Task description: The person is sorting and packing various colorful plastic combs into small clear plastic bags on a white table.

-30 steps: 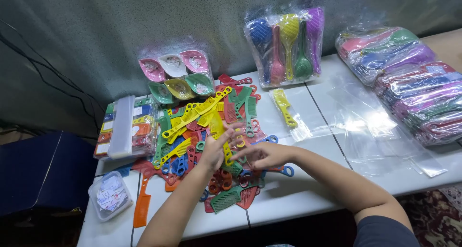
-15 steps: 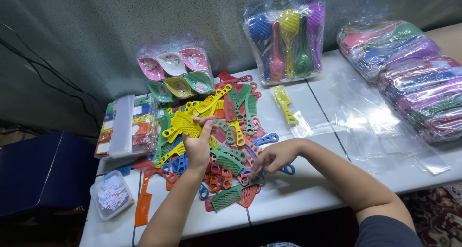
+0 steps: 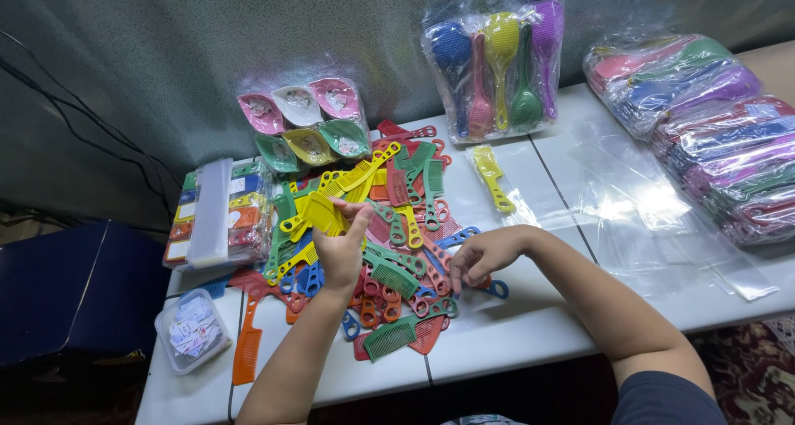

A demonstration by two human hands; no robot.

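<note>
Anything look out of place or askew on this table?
Mostly a loose pile of combs under both hands. One orange comb lies apart near the table's front edge; a yellow comb sits alone on clear bags. Nothing looks damaged.

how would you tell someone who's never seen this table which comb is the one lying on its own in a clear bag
Start at the white table and find the big pile of coloured combs in the middle, where both hands are busy. Just right of the pile, below the upright bag of hairbrushes, lies the yellow comb. It is the only comb apart from the heap, sealed alone in a clear sleeve.
</note>
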